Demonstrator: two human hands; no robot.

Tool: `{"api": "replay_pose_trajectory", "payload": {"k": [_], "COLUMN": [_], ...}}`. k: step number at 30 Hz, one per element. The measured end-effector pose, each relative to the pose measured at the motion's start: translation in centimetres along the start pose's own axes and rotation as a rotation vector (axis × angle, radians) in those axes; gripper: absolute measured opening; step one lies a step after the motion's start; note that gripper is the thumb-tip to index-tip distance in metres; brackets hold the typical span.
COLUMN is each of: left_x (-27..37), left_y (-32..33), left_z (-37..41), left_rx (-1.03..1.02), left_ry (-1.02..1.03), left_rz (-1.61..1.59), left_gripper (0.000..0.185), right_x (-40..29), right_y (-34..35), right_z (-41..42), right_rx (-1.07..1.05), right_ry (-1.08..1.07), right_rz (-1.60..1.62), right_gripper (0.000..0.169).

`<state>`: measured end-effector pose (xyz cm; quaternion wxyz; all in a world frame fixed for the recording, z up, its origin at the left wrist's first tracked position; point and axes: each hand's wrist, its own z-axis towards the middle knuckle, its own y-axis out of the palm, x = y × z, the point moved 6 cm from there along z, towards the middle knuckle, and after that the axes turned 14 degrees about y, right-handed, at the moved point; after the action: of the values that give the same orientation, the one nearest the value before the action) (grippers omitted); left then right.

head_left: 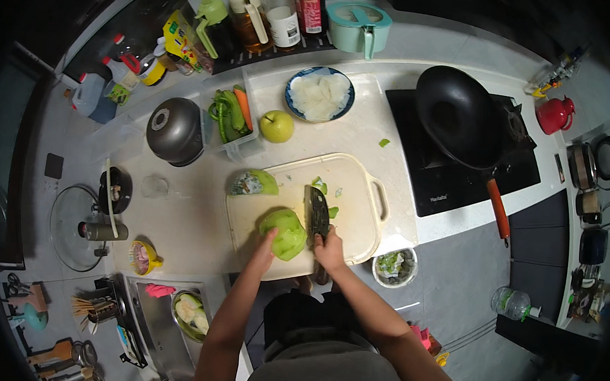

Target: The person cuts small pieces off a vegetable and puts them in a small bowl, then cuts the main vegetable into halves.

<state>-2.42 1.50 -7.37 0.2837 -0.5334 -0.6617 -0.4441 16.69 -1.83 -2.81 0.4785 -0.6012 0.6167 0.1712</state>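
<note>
My left hand [265, 251] holds a peeled, pale green piece of melon or gourd [283, 234] by its lower left side, over the cream cutting board [357, 230]. In my right hand [329, 248] is a kitchen cleaver [317, 212] with a dark, broad blade, directed away from me, just right of the piece. A second piece with mottled whitish rind [253, 182] lies at the board's upper left. Green peel scraps [319, 185] are scattered around the blade.
Beyond the board stand a plate of thin white slices [320, 94], a yellow-green apple or pear [277, 126] and a plastic bin of vegetables [234, 143]. A black wok [459, 116] sits on the hob at right. A scrap bin [394, 283] is below the board's right corner; the sink [162, 333] is lower left.
</note>
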Motion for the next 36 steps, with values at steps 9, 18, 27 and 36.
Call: {"api": "replay_pose_trajectory", "payload": {"k": [9,18,27,36], "left_x": [0.9,2.0,2.4,3.2], "left_y": [0.2,0.7,0.7,1.3], "left_z": [-2.0,0.2,0.2,-0.6], "left_rx": [-0.153,0.002,0.078,0.141], "left_ry": [-0.062,0.268,0.318,0.309], "left_rz": [-0.344,0.536,0.586,0.755], "left_gripper": [0.059,0.032,0.034,0.041], "right_x": [-1.3,-3.9,-5.2,-3.8], "right_y": [-4.4,-4.4,-2.6,1.3], "right_z": [-1.6,-4.2,-5.8,-2.4], "right_rx": [-0.075,-0.042,-0.135,-0.029], "right_ry": [-0.084,-0.247,-0.393,-0.282], "right_rz": [-0.229,-0.534,-0.867,-0.944], "right_gripper": [0.038,0.029,0.025,0.026]}}
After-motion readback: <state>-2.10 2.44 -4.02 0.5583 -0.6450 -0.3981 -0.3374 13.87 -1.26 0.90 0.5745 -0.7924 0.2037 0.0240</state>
